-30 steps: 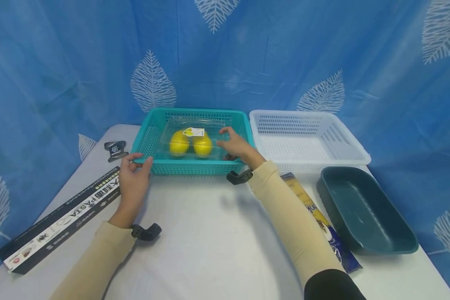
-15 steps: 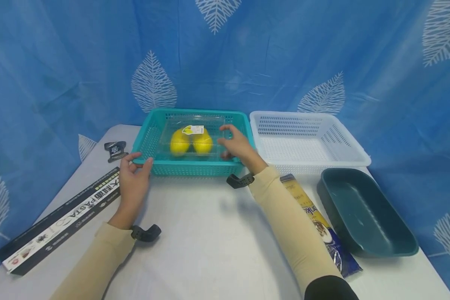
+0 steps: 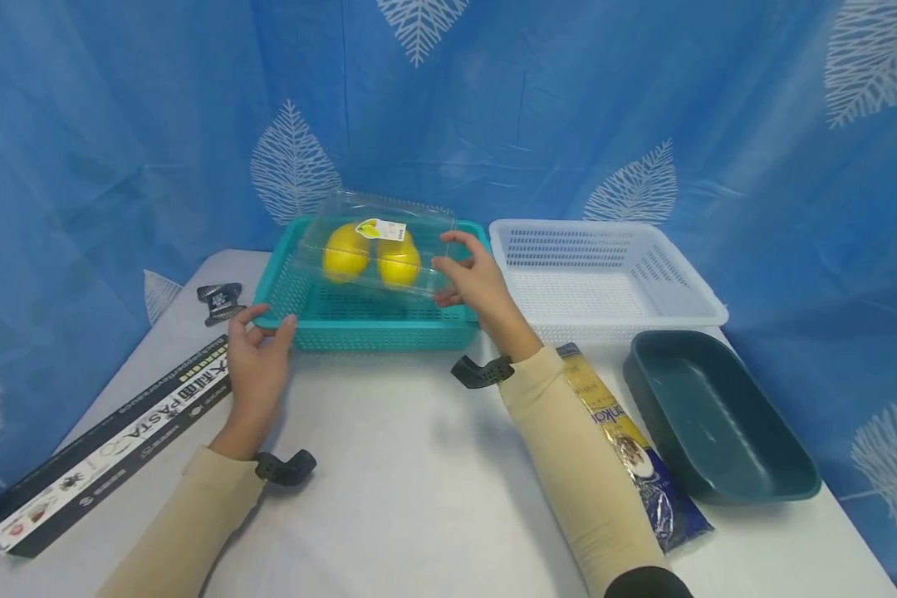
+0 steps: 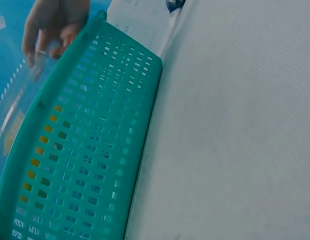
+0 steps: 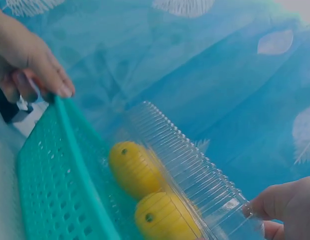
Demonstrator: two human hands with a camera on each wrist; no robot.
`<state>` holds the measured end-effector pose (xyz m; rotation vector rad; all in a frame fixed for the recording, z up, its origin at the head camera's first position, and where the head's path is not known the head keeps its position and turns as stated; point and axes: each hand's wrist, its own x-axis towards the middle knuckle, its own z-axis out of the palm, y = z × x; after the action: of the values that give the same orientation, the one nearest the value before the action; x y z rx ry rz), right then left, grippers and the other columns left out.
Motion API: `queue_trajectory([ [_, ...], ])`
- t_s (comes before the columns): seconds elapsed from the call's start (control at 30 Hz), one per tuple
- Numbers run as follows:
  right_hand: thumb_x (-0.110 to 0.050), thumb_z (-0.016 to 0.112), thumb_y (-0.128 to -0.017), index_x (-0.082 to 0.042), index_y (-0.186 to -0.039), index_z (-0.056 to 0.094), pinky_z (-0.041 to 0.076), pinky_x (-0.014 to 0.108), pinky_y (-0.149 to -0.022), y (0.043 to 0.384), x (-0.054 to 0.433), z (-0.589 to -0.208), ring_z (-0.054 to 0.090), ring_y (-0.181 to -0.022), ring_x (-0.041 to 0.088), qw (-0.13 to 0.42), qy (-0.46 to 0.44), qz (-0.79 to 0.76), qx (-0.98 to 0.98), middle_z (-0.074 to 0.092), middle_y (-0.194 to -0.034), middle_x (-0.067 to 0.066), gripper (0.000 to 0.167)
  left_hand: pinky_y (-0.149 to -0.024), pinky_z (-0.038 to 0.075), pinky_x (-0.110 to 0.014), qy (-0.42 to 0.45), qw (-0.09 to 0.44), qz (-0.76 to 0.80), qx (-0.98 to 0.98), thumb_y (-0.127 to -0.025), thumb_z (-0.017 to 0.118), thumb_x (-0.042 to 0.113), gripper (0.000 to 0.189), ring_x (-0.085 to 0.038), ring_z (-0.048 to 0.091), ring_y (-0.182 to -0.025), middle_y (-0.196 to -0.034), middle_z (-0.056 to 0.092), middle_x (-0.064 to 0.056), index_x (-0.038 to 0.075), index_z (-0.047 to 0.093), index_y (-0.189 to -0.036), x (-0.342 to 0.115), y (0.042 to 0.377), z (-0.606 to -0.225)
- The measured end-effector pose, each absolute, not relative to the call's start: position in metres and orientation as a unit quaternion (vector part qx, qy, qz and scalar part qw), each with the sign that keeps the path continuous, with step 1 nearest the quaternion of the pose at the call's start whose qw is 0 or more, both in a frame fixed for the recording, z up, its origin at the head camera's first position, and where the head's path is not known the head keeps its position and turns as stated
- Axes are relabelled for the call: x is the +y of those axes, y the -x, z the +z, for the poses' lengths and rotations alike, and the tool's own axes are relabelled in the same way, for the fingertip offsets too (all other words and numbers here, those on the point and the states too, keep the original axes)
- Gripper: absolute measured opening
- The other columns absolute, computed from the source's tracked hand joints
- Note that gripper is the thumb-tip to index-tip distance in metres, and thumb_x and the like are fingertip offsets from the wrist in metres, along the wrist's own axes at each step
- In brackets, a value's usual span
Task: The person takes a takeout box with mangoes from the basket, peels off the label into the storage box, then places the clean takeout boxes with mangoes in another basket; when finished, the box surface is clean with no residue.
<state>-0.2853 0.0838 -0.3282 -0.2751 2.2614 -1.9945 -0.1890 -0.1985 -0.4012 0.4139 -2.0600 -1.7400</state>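
Note:
My right hand [image 3: 482, 282] pinches the right end of a clear plastic fruit box [image 5: 189, 165] with two yellow lemons [image 3: 346, 252] inside and a small label [image 3: 380, 230] on its lid. In the head view the box is tilted and raised above the floor of a teal perforated basket [image 3: 389, 336], its far edge higher than the basket's back rim. My left hand [image 3: 257, 365] grips the basket's front-left corner with thumb and fingers, which the right wrist view also shows. The left wrist view shows the basket's front wall, with the right hand beyond it.
A white basket [image 3: 605, 321] stands right of the teal one. A dark green tub [image 3: 725, 423] and a yellow and blue packet [image 3: 628, 448] lie at the right. At the left are a long black and white pasta box [image 3: 112, 448] and a small black package [image 3: 220, 301].
My right hand has lifted the lemon box up from the teal basket's floor, tilting it. The left hand stays at the basket's corner, and the head view has shifted slightly.

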Motion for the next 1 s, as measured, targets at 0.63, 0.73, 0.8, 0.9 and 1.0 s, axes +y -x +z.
queue_trajectory([
  [0.63, -0.021, 0.07, -0.097, -0.025, -0.14, 0.058, 0.061, 0.047, -0.068, 0.204, 0.105, -0.304, 0.068, -0.061, 0.031, -0.001, 0.094, -0.675, 0.732, 0.057, -0.115, 0.018, 0.045, -0.067, 0.041, -0.02, -0.175, 0.194, -0.622, -0.738, -0.102, 0.064, 0.034, 0.055, -0.007, 0.051, -0.075, -0.092, 0.056, 0.004, 0.018, 0.038, -0.147, -0.2, 0.191, -0.398],
  [0.73, -0.021, 0.07, -0.096, -0.027, -0.137, 0.059, 0.061, 0.049, -0.069, 0.187, 0.108, -0.304, 0.065, -0.061, 0.03, -0.002, 0.09, -0.666, 0.741, 0.055, -0.115, 0.017, 0.043, -0.069, 0.043, -0.018, -0.16, 0.199, -0.623, -0.739, -0.103, 0.062, 0.032, 0.055, -0.006, 0.055, -0.081, -0.102, 0.06, 0.001, 0.017, 0.036, -0.148, -0.201, 0.19, -0.398],
  [0.8, -0.022, 0.07, -0.096, -0.029, -0.137, 0.059, 0.061, 0.049, -0.069, 0.175, 0.112, -0.307, 0.065, -0.062, 0.031, 0.006, 0.089, -0.658, 0.748, 0.054, -0.115, 0.017, 0.043, -0.072, 0.046, -0.016, -0.147, 0.2, -0.63, -0.736, -0.103, 0.062, 0.029, 0.056, -0.004, 0.058, -0.087, -0.109, 0.061, 0.001, 0.017, 0.034, -0.149, -0.201, 0.19, -0.399],
  [0.9, -0.023, 0.069, -0.097, -0.031, -0.138, 0.058, 0.061, 0.049, -0.07, 0.157, 0.119, -0.313, 0.066, -0.064, 0.032, 0.022, 0.085, -0.65, 0.754, 0.053, -0.115, 0.017, 0.043, -0.072, 0.05, -0.015, -0.122, 0.204, -0.656, -0.716, -0.101, 0.065, 0.022, 0.057, -0.005, 0.062, -0.087, -0.11, 0.062, 0.001, 0.018, 0.033, -0.149, -0.201, 0.188, -0.402],
  [1.0, -0.022, 0.068, -0.098, -0.03, -0.139, 0.057, 0.061, 0.046, -0.069, 0.141, 0.13, -0.32, 0.067, -0.063, 0.033, 0.027, 0.08, -0.647, 0.758, 0.053, -0.113, 0.018, 0.043, -0.069, 0.053, -0.016, -0.097, 0.213, -0.686, -0.689, -0.1, 0.068, 0.015, 0.058, -0.008, 0.064, -0.081, -0.104, 0.061, -0.001, 0.017, 0.034, -0.147, -0.2, 0.188, -0.404],
])
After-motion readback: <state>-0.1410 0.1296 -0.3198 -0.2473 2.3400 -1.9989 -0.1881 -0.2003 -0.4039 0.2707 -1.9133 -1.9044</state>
